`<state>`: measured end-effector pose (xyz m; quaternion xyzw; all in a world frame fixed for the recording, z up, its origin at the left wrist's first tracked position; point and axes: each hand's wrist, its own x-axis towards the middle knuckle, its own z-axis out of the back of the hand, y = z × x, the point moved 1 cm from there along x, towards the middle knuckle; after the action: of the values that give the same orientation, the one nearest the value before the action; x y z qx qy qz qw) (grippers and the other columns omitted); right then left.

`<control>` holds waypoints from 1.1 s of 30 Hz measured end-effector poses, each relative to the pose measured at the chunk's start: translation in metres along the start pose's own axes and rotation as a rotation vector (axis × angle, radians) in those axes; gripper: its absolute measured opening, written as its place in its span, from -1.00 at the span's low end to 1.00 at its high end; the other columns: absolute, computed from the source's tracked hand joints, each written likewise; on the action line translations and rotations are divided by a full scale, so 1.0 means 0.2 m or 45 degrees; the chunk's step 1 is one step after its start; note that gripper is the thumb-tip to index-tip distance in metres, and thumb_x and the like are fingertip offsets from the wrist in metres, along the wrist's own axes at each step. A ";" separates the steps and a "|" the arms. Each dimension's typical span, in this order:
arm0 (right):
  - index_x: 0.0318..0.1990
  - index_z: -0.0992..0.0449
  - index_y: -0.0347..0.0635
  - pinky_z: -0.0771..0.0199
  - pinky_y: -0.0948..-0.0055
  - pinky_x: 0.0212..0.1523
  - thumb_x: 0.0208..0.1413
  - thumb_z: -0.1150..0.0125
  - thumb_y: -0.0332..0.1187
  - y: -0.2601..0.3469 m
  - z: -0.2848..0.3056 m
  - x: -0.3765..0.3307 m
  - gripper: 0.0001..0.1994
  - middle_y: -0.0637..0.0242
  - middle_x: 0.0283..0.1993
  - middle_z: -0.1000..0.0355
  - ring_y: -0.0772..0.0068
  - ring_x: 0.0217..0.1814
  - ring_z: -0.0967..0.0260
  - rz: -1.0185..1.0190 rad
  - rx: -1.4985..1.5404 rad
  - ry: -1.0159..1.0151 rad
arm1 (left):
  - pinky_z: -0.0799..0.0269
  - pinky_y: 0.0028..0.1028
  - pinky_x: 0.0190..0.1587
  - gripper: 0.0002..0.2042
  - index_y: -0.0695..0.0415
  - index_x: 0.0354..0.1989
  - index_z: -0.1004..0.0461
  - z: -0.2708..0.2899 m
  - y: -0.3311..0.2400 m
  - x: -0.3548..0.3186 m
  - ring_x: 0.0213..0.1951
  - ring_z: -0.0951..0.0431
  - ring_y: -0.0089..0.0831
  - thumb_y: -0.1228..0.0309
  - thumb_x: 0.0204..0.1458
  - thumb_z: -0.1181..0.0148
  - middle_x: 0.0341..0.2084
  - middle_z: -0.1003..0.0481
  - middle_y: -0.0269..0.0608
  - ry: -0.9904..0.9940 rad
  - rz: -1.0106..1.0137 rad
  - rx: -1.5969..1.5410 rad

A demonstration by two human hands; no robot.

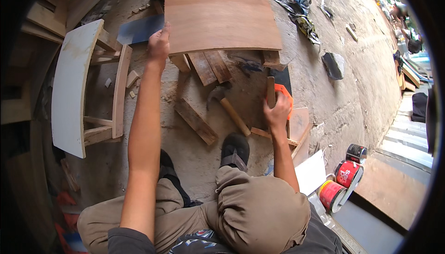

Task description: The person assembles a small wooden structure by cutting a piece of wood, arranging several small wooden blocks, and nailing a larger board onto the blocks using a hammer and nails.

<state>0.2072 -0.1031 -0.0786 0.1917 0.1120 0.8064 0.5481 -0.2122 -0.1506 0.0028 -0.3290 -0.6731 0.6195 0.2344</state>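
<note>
Board: in front of me; my left fingers hold its left edge.
Right fingers: curled on a wood stick, beside an orange handle.
Room: floor between the board's right edge and a grey rock.

Brown board, broad face up; orange-handled tool, wooden stick near right corner.
</note>
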 end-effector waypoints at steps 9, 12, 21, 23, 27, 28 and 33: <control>-0.08 -0.43 -0.29 -0.56 0.25 -0.16 0.37 0.01 -0.05 0.08 0.24 0.03 -0.60 0.11 -0.25 -0.55 0.22 -0.24 -0.57 -0.506 1.246 -0.043 | -0.32 -0.51 0.07 -0.50 0.31 0.00 -0.51 0.02 0.01 -0.04 -0.03 -0.49 -0.51 0.03 0.29 -0.04 -0.06 -0.55 -0.22 -0.097 0.013 -0.185; 0.06 -0.39 -0.37 -0.57 0.22 -0.06 0.42 0.27 0.06 0.04 0.38 0.17 -0.43 0.05 -0.16 -0.55 0.21 -0.15 -0.56 -0.689 1.716 0.308 | -0.31 -0.49 0.10 -0.50 0.32 0.03 -0.49 0.04 0.00 -0.05 -0.01 -0.48 -0.49 0.03 0.29 -0.04 -0.03 -0.53 -0.21 -0.068 0.032 -0.212; 0.21 -0.37 -0.41 -0.48 0.35 0.07 0.24 -0.22 -0.18 0.27 0.56 0.47 -0.48 -0.11 0.06 -0.49 0.21 0.09 -0.48 -0.319 1.160 0.107 | -0.32 -0.47 0.14 -0.49 0.36 0.09 -0.45 0.08 0.05 -0.03 0.06 -0.48 -0.44 0.06 0.30 -0.05 0.03 -0.52 -0.16 -0.133 0.046 -0.298; 0.13 -0.45 -0.40 -0.50 0.25 0.04 0.11 -0.37 -0.12 0.28 0.48 0.55 -0.43 -0.16 0.06 -0.49 0.06 0.06 -0.51 -0.183 0.687 0.027 | -0.32 -0.47 0.14 -0.49 0.36 0.09 -0.45 0.08 0.05 -0.02 0.05 -0.49 -0.43 0.07 0.30 -0.05 0.03 -0.51 -0.16 -0.168 0.009 -0.314; 0.07 -0.50 -0.37 -0.39 0.11 0.14 0.01 -0.41 -0.19 0.42 0.44 0.62 -0.46 -0.15 0.02 -0.48 -0.13 0.08 -0.44 0.174 0.310 -0.145 | -0.33 -0.46 0.14 -0.49 0.36 0.10 -0.44 0.06 0.04 -0.02 0.05 -0.50 -0.42 0.08 0.29 -0.06 0.03 -0.51 -0.15 -0.182 0.039 -0.337; 0.09 -0.48 -0.38 -0.38 0.09 0.15 -0.01 -0.42 -0.19 0.45 0.44 0.64 -0.44 -0.15 0.01 -0.48 -0.15 0.08 -0.43 0.198 0.266 -0.131 | -0.34 -0.46 0.14 -0.49 0.36 0.10 -0.44 0.07 0.04 -0.03 0.04 -0.50 -0.42 0.08 0.29 -0.06 0.03 -0.52 -0.15 -0.175 0.034 -0.332; 0.20 -0.31 -0.52 -0.34 0.04 0.15 -0.04 -0.46 -0.11 0.49 0.36 0.66 -0.23 -0.17 0.03 -0.45 -0.16 0.11 -0.38 0.252 0.083 -0.164 | -0.35 -0.50 0.09 -0.54 0.34 0.05 -0.48 0.01 -0.01 -0.06 0.00 -0.52 -0.46 0.12 0.28 -0.07 -0.01 -0.54 -0.17 -0.135 0.054 -0.272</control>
<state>0.1125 -0.0191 0.0494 0.2710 0.0831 0.8385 0.4653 -0.2059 -0.1608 0.0056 -0.3331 -0.7396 0.5655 0.1488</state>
